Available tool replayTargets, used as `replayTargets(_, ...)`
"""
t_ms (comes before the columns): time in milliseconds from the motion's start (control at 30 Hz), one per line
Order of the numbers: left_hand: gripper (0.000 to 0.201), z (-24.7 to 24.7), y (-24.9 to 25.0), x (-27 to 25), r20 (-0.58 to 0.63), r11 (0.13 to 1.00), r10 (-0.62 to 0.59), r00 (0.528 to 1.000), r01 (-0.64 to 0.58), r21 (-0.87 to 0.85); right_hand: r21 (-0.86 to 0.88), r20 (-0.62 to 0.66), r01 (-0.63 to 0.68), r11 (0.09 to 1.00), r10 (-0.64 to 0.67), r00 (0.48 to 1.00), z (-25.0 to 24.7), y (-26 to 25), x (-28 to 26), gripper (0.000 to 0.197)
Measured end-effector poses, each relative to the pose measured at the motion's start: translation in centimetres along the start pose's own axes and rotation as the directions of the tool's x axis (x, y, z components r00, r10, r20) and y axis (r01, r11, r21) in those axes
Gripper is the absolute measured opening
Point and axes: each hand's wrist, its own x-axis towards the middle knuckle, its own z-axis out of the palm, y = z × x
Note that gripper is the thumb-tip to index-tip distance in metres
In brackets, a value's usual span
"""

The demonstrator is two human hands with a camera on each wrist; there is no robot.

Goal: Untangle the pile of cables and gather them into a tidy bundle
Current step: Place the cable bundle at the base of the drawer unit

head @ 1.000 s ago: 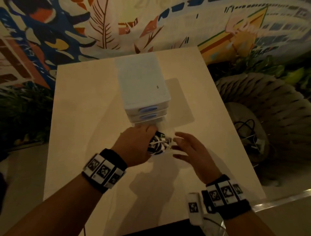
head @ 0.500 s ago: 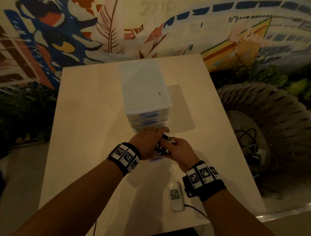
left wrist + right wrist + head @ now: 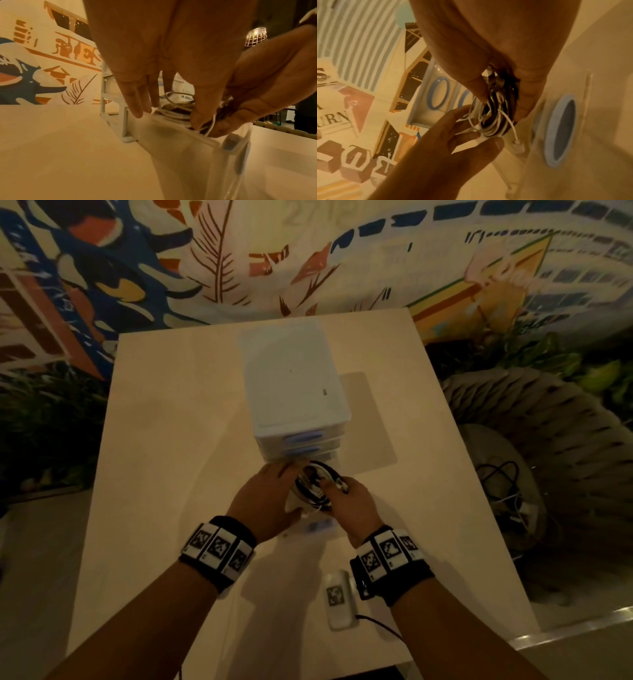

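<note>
A café or lounge (dimly lit): painted mural [image 3: 205, 268], wicker chair [image 3: 548, 440], cage lamp [image 3: 256, 36]

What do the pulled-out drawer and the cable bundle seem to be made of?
Drawer: likely frosted translucent plastic; the table shows dimly through its smooth wall, and its oval handle is blue.
Cable bundle: thin cords, white and black, in smooth, slightly glossy rubber-like or plastic sheathing, bending in tight loops.
</note>
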Motion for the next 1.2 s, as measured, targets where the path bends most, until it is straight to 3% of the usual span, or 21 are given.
replayTargets(67, 0.082, 0.3, -0.3, -0.4, 0.023, 0.999, -0.042, 0.999, 0.043, -0.031, 0.034, 0.042, -0.032, 0.999, 0.031, 0.999, 0.9, 0.3, 0.2, 0.047)
replayTargets(200, 0.074, 0.3, 0.1, -0.9, 0.085, 0.997, -0.055, 0.995, 0.050, 0.058, -0.116, 0.012, 0.080, 0.990, -0.079, 0.997, 1.7, -0.1, -0.6, 0.041)
replayTargets(300, 0.068, 0.3, 0.2, -0.9, 0.069, 0.995, 0.003, 0.998, -0.009, 0.095, -0.249, 0.055, 0.187, 0.950, -0.179, 0.982, 2.2, 0.2, -1.0, 0.059)
replayTargets(433, 0.065, 0.6, 0.3, -0.5, 0.146, 0.980, 0.053, 0.988, -0.080, 0.183, -0.625, 0.136, 0.174, 0.761, -0.113, 0.984, 2.3, 1.0, -1.0, 0.073)
replayTargets(533, 0.070, 1.0, 0.4, 0.0, 0.207, 0.966, 0.039, 0.978, -0.090, 0.244, -0.693, 0.157, 0.180, 0.698, -0.097, 0.983, 1.7, 0.4, -0.5, 0.073)
replayTargets(633, 0.069, 1.6, 0.5, 0.5, 0.218, 0.952, 0.012, 0.976, -0.078, 0.297, -0.749, 0.174, 0.261, 0.609, -0.200, 0.964, 1.4, -0.6, -0.5, 0.070)
replayTargets(733, 0.065, 1.8, 1.1, 1.0, 0.202, 0.943, 0.027, 0.979, -0.092, 0.320, -0.768, 0.271, 0.446, 0.460, -0.399, 0.876, 1.6, -0.3, -0.4, 0.067)
replayTargets(800, 0.065, 1.8, 1.2, 1.2, 0.228, 0.929, 0.032, 0.973, -0.114, 0.353, -0.760, 0.380, 0.524, 0.383, -0.393, 0.838, 1.8, 0.5, -0.2, 0.069)
replayTargets(933, 0.064, -0.3, 1.3, -0.1, 0.275, 0.967, 0.013, 0.961, -0.082, 0.242, -0.788, 0.443, 0.533, 0.308, -0.318, 0.838, 1.4, 2.0, 0.4, 0.068)
replayTargets(967, 0.060, -1.2, 1.2, -0.6, 0.244, 0.978, 0.031, 0.969, -0.080, 0.194, -0.802, 0.439, 0.523, 0.287, -0.310, 0.843, 1.2, 2.3, 0.6, 0.067)
replayTargets(1033, 0.049, -3.4, 1.1, -2.0, -0.011, 0.981, 0.171, 0.985, -0.169, 0.096, -0.812, 0.436, 0.515, 0.274, -0.301, 0.848, 1.1, 2.4, 0.7, 0.068)
replayTargets(1100, 0.035, -5.7, 1.3, -3.5, -0.329, 0.962, 0.265, 0.907, -0.272, 0.025, -0.800, 0.445, 0.524, 0.294, -0.295, 0.845, 1.1, 2.3, 0.7, 0.071)
replayTargets(1200, 0.026, -8.7, 1.4, -3.6, -0.597, 0.972, 0.160, 0.786, -0.231, -0.044, -0.802, 0.449, 0.519, 0.297, -0.275, 0.851, 1.2, 2.1, 0.8, 0.076)
